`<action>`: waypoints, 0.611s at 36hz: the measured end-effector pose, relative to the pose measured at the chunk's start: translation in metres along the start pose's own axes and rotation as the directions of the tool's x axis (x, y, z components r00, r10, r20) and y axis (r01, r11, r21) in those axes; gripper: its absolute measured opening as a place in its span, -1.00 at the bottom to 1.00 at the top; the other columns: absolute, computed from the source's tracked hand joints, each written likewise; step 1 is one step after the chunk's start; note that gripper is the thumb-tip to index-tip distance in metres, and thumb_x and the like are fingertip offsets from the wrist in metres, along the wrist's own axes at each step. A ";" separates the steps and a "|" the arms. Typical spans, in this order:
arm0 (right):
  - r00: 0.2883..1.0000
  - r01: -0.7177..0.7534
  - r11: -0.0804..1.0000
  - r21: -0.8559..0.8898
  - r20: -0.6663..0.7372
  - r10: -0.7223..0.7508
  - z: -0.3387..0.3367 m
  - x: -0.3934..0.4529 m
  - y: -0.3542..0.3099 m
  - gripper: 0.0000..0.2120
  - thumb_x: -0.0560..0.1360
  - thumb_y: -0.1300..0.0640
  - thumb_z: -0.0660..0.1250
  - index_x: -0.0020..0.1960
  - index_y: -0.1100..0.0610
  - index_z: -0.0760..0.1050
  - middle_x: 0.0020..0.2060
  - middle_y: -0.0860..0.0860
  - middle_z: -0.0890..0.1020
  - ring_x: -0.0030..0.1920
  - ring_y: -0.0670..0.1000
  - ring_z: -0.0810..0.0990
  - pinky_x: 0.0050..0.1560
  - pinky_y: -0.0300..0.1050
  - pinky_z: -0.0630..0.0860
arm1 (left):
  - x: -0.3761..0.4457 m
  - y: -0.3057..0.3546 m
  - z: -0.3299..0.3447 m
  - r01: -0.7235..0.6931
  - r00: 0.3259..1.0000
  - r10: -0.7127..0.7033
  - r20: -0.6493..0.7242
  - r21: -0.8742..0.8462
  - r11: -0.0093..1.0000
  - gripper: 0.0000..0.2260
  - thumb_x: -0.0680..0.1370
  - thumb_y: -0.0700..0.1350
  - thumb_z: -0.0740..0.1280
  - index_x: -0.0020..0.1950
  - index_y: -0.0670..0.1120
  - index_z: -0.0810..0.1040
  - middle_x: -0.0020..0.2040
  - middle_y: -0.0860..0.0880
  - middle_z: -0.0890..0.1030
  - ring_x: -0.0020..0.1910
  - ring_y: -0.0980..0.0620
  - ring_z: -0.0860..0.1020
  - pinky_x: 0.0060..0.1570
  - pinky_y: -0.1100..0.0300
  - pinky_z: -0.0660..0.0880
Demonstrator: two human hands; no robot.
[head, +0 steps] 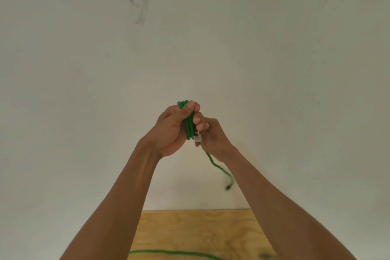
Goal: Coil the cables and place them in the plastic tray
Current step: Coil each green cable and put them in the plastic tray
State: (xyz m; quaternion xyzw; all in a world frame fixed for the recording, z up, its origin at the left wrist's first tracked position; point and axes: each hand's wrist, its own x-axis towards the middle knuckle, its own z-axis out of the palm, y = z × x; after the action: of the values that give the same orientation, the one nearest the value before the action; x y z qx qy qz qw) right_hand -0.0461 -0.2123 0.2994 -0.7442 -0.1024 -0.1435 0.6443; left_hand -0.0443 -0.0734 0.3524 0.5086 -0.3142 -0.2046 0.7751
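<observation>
Below your hands, a loose green cable [175, 252] crosses the plywood tabletop [190, 230]. Your left hand [173, 126] clamps the limp, light green coil [188, 124]; your right hand [211, 135] pinches its tail.

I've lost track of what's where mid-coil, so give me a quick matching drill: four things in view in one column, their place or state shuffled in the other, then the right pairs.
Things:
1. left hand
2. right hand
3. loose cable end
4. cable strand on the wooden table

Places or states:
A. dangles in the air below the hands
B. lies flat across the bottom of the view
C. closed round the bundle of green cable loops
D. pinches the cable by a pale connector, just beside the bundle

Pairs: 1-C, 2-D, 3-A, 4-B
</observation>
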 end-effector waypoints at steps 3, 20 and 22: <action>0.998 -0.059 0.998 -0.039 0.001 0.059 0.008 -0.006 0.009 -0.62 0.51 0.49 0.13 -0.30 0.10 0.45 -0.49 -0.14 0.47 -0.41 -0.05 0.36 -0.38 -0.12 0.37 | 0.007 -0.001 -0.008 -0.017 0.998 0.019 -0.063 0.034 0.999 -0.79 0.67 -0.14 0.14 -0.08 -0.20 0.48 -0.33 -0.07 0.49 -0.33 -0.02 0.52 -0.16 0.16 0.57; 0.983 -0.178 0.972 0.155 0.083 0.166 0.024 -0.019 0.010 -0.81 0.63 0.25 0.26 0.14 0.27 0.60 -0.16 0.06 0.72 -0.39 -0.03 0.46 -0.33 -0.14 0.52 | 0.021 -0.011 -0.033 -0.146 0.946 0.199 -0.257 0.210 0.967 -0.79 0.69 -0.15 0.17 0.00 -0.19 0.56 -0.27 -0.05 0.62 -0.24 -0.02 0.60 -0.09 0.11 0.55; 0.979 -0.190 0.978 0.086 0.093 0.182 0.023 -0.020 0.010 -0.80 0.60 0.23 0.32 0.18 0.26 0.59 -0.17 0.06 0.73 -0.41 -0.06 0.46 -0.37 -0.15 0.51 | 0.019 -0.009 -0.041 -0.127 0.937 0.244 -0.249 0.407 0.904 -0.79 0.69 -0.15 0.18 0.03 -0.21 0.57 -0.23 -0.08 0.64 -0.22 -0.03 0.63 -0.08 0.17 0.57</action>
State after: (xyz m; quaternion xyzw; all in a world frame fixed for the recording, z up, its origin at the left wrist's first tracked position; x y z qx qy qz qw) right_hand -0.0596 -0.1904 0.2805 -0.7247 -0.0663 -0.0460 0.6844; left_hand -0.0021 -0.0624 0.3379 0.6430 -0.2766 0.0146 0.7140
